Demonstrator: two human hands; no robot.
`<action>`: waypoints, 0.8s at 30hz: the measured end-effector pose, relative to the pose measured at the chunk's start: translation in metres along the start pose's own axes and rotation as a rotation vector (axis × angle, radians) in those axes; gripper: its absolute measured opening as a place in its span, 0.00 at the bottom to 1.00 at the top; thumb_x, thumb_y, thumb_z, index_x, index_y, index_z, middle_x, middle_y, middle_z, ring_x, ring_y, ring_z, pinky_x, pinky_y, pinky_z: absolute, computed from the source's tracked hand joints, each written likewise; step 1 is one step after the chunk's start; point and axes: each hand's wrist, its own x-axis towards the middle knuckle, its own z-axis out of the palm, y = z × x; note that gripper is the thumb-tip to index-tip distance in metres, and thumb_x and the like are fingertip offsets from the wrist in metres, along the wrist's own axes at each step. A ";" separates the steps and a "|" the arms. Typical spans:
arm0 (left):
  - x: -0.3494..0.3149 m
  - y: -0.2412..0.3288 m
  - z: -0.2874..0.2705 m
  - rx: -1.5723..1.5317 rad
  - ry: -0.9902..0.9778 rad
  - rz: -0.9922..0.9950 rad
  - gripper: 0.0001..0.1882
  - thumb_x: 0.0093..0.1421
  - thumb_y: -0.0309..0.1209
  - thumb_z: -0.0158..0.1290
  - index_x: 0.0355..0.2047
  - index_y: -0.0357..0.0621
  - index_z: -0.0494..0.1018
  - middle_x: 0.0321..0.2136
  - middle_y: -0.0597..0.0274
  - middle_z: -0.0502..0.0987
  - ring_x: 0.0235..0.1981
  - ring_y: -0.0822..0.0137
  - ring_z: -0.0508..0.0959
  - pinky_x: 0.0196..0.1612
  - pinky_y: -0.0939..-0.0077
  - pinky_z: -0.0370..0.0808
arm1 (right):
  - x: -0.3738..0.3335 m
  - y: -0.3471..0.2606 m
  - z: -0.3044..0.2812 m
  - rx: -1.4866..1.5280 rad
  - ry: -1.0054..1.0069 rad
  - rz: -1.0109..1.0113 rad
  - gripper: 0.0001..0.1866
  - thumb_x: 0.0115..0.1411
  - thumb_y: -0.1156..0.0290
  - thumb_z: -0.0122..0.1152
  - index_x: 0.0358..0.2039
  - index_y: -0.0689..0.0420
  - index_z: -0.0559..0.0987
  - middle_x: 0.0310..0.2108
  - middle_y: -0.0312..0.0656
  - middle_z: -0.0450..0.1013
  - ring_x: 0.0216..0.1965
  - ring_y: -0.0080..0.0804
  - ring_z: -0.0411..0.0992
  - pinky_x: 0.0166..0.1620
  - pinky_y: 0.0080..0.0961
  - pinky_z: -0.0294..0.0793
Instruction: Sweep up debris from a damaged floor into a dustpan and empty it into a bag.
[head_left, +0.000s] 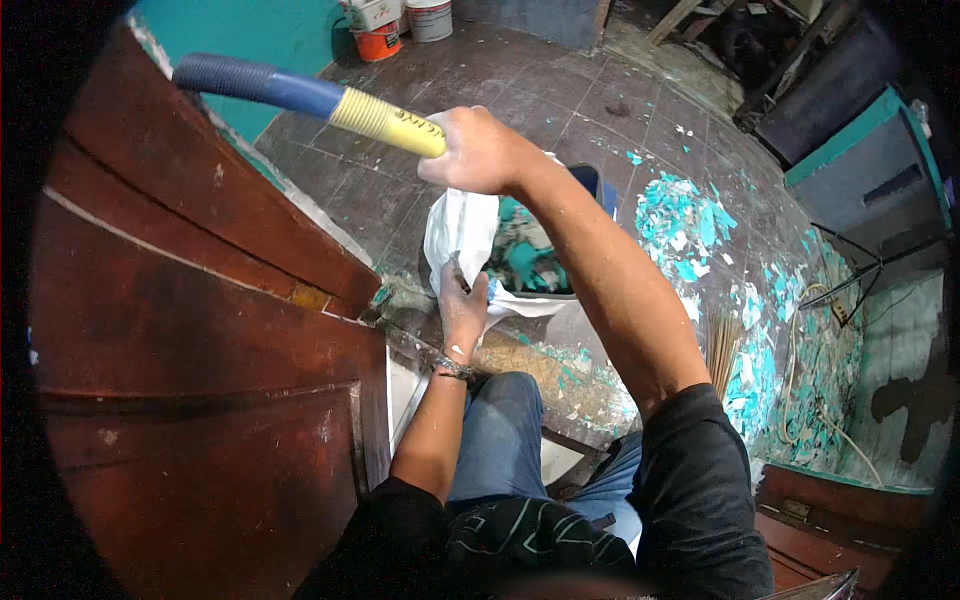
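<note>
Yellow and blue, the tube [318,102] points left, the right hand [478,150] clamping its fingers round the yellow end. The left hand [463,318] is at the white bag [460,228] on the bin's [588,180] left side; whether its fingers grip it, I cannot tell. Turquoise flakes [530,262] lie inside and across the floor [520,85].

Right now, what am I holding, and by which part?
Your right hand grips a blue-yellow tube by its yellow part; your left hand holds a white bag by its edge.
</note>
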 end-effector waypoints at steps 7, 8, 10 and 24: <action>-0.017 0.002 -0.021 0.028 0.079 -0.011 0.23 0.53 0.30 0.55 0.46 0.31 0.63 0.35 0.44 0.72 0.35 0.55 0.73 0.40 0.65 0.69 | -0.019 -0.032 -0.042 -0.052 0.087 -0.035 0.16 0.45 0.64 0.58 0.28 0.67 0.74 0.21 0.53 0.72 0.23 0.44 0.71 0.31 0.36 0.71; -0.020 0.006 -0.028 0.060 0.078 -0.043 0.23 0.53 0.31 0.55 0.46 0.31 0.63 0.35 0.44 0.72 0.36 0.54 0.73 0.40 0.65 0.69 | -0.024 -0.048 -0.051 -0.048 0.094 0.022 0.16 0.45 0.65 0.58 0.28 0.66 0.74 0.19 0.47 0.71 0.20 0.36 0.70 0.28 0.31 0.70; -0.022 -0.002 -0.039 0.066 0.094 -0.084 0.26 0.52 0.33 0.55 0.47 0.31 0.63 0.36 0.44 0.72 0.36 0.53 0.74 0.41 0.66 0.69 | -0.027 -0.066 -0.062 -0.061 0.068 0.085 0.18 0.45 0.63 0.59 0.30 0.65 0.76 0.23 0.52 0.73 0.26 0.42 0.73 0.33 0.33 0.71; -0.106 0.112 -0.014 0.390 0.221 0.236 0.36 0.52 0.41 0.58 0.54 0.31 0.57 0.42 0.44 0.69 0.43 0.52 0.71 0.48 0.64 0.67 | -0.298 -0.090 -0.238 0.194 0.950 0.378 0.10 0.54 0.67 0.59 0.28 0.60 0.72 0.16 0.31 0.64 0.17 0.19 0.62 0.22 0.18 0.61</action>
